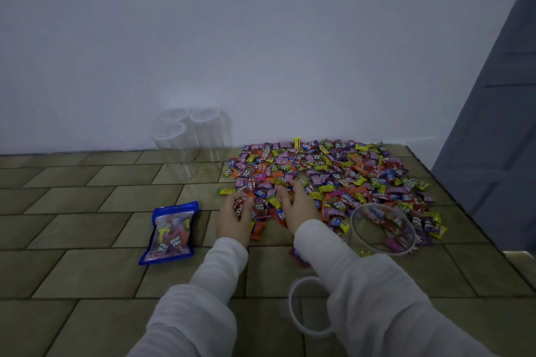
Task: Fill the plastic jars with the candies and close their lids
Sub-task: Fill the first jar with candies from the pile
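A wide heap of wrapped candies (333, 177) in many colours lies on the tiled floor. My left hand (235, 219) grips a few candies at the heap's near left edge. My right hand (295, 204) rests on the candies beside it, fingers spread and bent over them. An open clear plastic jar (383, 229) with some candies inside stands to the right of my right forearm. A round clear lid (307, 306) lies on the floor under my right sleeve. Three more clear jars with lids on (188, 139) stand by the wall.
A blue candy pouch (171, 233) lies flat to the left of my left hand. A white wall runs behind the heap. A grey door (499, 124) stands at the right. Bare tiles (72, 211) stretch to the left and front.
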Available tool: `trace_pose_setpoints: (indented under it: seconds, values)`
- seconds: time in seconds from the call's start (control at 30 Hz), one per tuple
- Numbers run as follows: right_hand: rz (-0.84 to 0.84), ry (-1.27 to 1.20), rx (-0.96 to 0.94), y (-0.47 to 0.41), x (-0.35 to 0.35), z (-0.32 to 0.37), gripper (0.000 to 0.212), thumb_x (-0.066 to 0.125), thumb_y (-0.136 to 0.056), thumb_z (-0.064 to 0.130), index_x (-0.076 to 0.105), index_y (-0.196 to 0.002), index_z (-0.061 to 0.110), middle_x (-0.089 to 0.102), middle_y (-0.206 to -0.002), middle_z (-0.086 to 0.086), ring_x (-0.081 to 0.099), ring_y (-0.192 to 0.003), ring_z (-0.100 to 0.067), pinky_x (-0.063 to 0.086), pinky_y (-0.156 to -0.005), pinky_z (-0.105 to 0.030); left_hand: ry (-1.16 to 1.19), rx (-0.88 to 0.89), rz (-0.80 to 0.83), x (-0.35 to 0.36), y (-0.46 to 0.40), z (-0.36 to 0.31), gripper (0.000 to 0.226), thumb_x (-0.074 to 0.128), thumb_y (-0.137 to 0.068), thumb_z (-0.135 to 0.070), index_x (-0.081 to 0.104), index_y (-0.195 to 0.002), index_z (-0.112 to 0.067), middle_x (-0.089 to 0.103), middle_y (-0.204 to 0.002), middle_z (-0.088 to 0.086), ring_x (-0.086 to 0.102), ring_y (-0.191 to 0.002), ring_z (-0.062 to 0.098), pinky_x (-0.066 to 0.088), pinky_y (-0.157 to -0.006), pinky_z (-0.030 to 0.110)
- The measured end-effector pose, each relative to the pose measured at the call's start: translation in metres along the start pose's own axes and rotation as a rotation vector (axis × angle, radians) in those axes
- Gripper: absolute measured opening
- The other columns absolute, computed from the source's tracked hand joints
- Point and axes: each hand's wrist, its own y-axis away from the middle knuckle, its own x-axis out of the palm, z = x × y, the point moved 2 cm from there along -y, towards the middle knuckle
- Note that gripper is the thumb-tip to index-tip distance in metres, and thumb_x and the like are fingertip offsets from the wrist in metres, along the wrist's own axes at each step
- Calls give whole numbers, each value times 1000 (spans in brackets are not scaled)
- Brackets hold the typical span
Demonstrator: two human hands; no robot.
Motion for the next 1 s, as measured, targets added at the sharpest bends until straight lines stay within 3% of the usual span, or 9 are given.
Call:
trace_pose_setpoints:
  seconds: [0.13, 0.3, 0.5, 0.67, 0.77, 0.83, 0.93, 1.0]
  values:
    - [-32, -81, -59, 4, -12, 14, 52, 37, -98, 49, 38, -141, 20, 56, -133, -5, 52, -122, -25, 42, -93, -34, 91, -39, -24, 6, 1, -8, 15, 55, -90, -45, 55, -98, -32, 66, -102, -4, 63, -94, 17, 54, -78, 35]
    - [-14, 64, -53, 3, -25, 23, 50, 35, -100, 47, 38, -141, 19, 57, -130, -9, 56, -115, -28, 46, -88, -37, 143, -24, -90, 14, 4, -26, 7, 58, -90, -37, 55, -94, -31, 65, -108, 0, 59, -103, 20, 47, -88, 33]
    - [17, 65, 40, 8, -31, 24, 52, 35, -100, 47, 37, -141, 15, 53, -135, -11, 54, -119, -29, 46, -91, -39, 276, -76, -170, 20, 16, -39, 3, 58, -87, -45, 55, -87, -43, 65, -106, -6, 61, -101, 20, 51, -90, 46]
    - [-7, -33, -21, 16, -45, 43, 50, 35, -101, 44, 39, -140, 12, 53, -134, -11, 53, -119, -29, 45, -91, -38, 402, -39, -261, 14, 17, -56, 5, 57, -90, -40, 57, -90, -35, 65, -110, 3, 61, -101, 22, 50, -88, 38]
    - [-41, -154, -97, 21, -59, 56, 47, 37, -101, 43, 44, -136, 12, 56, -131, -9, 54, -118, -27, 44, -92, -36, 462, 33, -279, 13, 21, -73, 5, 58, -91, -33, 57, -92, -27, 66, -103, 3, 62, -96, 20, 50, -74, 26]
    - [-82, -213, -167, 23, -75, 62, 41, 39, -101, 41, 52, -126, 11, 62, -116, -8, 58, -103, -23, 45, -82, -32, 505, 65, -277, 16, 25, -85, 4, 58, -91, -31, 58, -90, -28, 65, -98, 0, 62, -95, 20, 53, -74, 30]
    - [-134, -271, -257, 24, -104, 66, 33, 40, -101, 38, 56, -113, 13, 60, -92, 3, 54, -76, -9, 39, -59, -21, 523, 118, -244, 27, 32, -103, 5, 60, -88, -38, 60, -86, -34, 66, -103, 8, 62, -100, 30, 52, -88, 49]
    - [-164, -302, -285, 23, -123, 62, 28, 41, -100, 38, 57, -109, 17, 57, -86, 10, 51, -71, 1, 35, -55, -12, 536, 146, -192, 39, 38, -114, 11, 60, -85, -44, 61, -89, -34, 66, -103, 11, 61, -102, 35, 50, -91, 51]
